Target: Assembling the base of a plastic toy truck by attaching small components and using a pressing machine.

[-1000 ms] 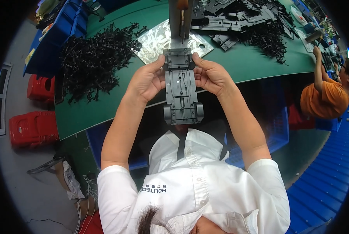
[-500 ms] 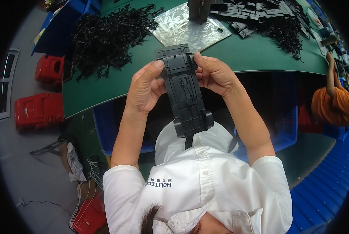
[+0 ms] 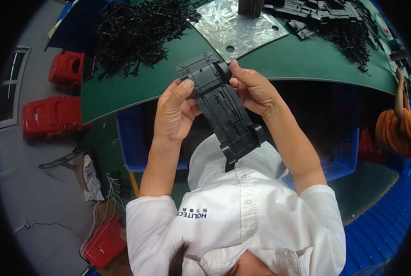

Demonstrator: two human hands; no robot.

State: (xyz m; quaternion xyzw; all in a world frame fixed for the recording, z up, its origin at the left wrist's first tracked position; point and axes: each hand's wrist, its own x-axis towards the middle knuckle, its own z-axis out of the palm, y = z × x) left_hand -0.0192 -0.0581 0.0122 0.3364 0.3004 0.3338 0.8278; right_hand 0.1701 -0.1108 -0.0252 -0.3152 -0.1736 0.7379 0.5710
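Observation:
A long black plastic chassis plate [image 3: 221, 108] with screw posts, ribs and curved wheel-arch flaps is held up before my chest. Its far end tilts to the left. My left hand [image 3: 175, 108] grips its left edge near the far end, thumb on top and fingers underneath. On the opposite edge, my right hand [image 3: 253, 89] is closed with the thumb by the curved flap. The fingers under the plate are partly hidden. Beyond it on the green table lies a scratched metal plate [image 3: 235, 32] with round holes and a dark upright post [image 3: 250, 8].
The green table [image 3: 122, 94] bears a heap of small black parts [image 3: 132, 37] at left and stacked black plates [image 3: 325, 16] at right. Blue crates [image 3: 136, 158] stand below the table edge. Red stools [image 3: 53, 117] are at left; a person in orange [image 3: 395, 131] works at far right.
The chassis plate has turned, its far end swinging left and its near end right. Both hands keep their hold. The view has shifted, so the table appears higher.

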